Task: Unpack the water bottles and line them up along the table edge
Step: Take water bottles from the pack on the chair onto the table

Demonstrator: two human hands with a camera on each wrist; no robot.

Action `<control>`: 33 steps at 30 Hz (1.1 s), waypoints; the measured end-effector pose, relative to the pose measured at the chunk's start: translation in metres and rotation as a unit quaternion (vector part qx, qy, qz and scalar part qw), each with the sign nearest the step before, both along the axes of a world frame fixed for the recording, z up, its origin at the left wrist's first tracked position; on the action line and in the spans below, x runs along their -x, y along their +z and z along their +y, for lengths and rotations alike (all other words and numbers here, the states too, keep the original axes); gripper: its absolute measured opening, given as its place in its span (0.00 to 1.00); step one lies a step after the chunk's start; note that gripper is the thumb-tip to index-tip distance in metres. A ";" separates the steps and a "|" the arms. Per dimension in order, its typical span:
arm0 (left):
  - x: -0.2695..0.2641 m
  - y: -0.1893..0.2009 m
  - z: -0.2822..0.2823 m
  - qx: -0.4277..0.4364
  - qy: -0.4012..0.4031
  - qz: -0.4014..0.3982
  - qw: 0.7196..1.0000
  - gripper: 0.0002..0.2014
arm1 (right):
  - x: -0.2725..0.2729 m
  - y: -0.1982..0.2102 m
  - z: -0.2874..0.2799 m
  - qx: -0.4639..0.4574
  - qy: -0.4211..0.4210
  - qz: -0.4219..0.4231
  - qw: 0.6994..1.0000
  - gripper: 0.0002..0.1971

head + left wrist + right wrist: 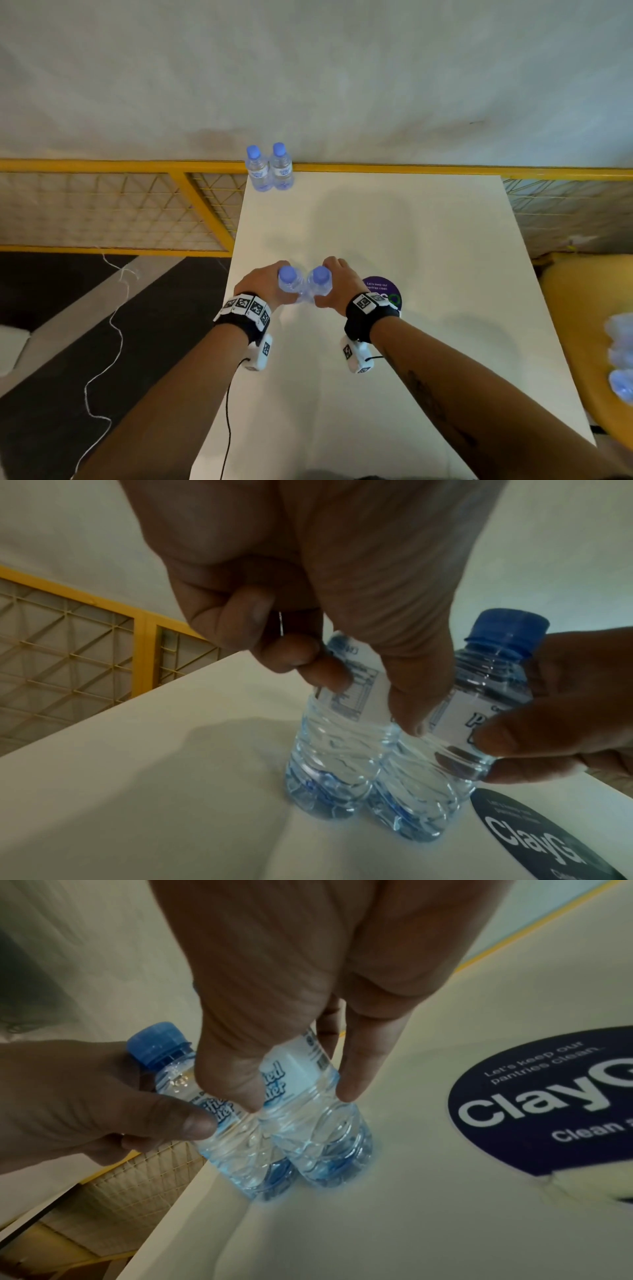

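Two small clear plastic water bottles with blue caps, the left one (pixel 289 281) and the right one (pixel 320 282), were seen upright and touching near the left edge of the white desk (pixel 428 240). The left hand (pixel 265 286) was curled round the left one, the right hand (pixel 337 286) round the right. Two more blue-capped bottles (pixel 270 168) stood side by side at the far left corner. A round dark sticker (pixel 387 291) lay just right of the right hand.

round sticker (pixel 383 291) (purple), yellow railing (pixel 102 166)
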State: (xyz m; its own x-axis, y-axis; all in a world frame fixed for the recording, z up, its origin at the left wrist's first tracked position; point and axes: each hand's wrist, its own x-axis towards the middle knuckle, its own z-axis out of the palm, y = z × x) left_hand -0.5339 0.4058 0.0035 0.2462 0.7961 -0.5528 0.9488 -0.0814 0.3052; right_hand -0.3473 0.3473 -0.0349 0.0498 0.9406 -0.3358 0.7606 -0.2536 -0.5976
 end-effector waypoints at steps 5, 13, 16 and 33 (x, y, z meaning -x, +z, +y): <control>0.006 0.004 -0.008 0.002 0.007 -0.006 1.000 0.29 | 0.002 -0.003 -0.002 0.002 -0.003 0.001 1.000 0.36; -0.008 0.062 -0.073 -0.130 0.008 -0.041 0.991 0.42 | -0.062 0.019 -0.067 -0.025 -0.066 0.067 0.995 0.38; -0.056 0.066 -0.113 -0.130 -0.094 -0.085 0.983 0.26 | -0.116 0.028 -0.128 -0.044 -0.107 0.063 0.991 0.24; -0.494 0.015 -0.372 0.178 -0.377 -0.208 0.885 0.27 | -0.467 0.024 -0.490 -0.010 -0.636 -0.017 0.771 0.26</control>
State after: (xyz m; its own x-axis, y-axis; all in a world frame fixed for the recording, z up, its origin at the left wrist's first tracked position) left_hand -0.0401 0.0335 0.0186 0.8746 0.1128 -0.4715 0.4648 -0.4715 0.7494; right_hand 0.1193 -0.1430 -0.0105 0.9455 0.1277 -0.2997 -0.0808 -0.7991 -0.5957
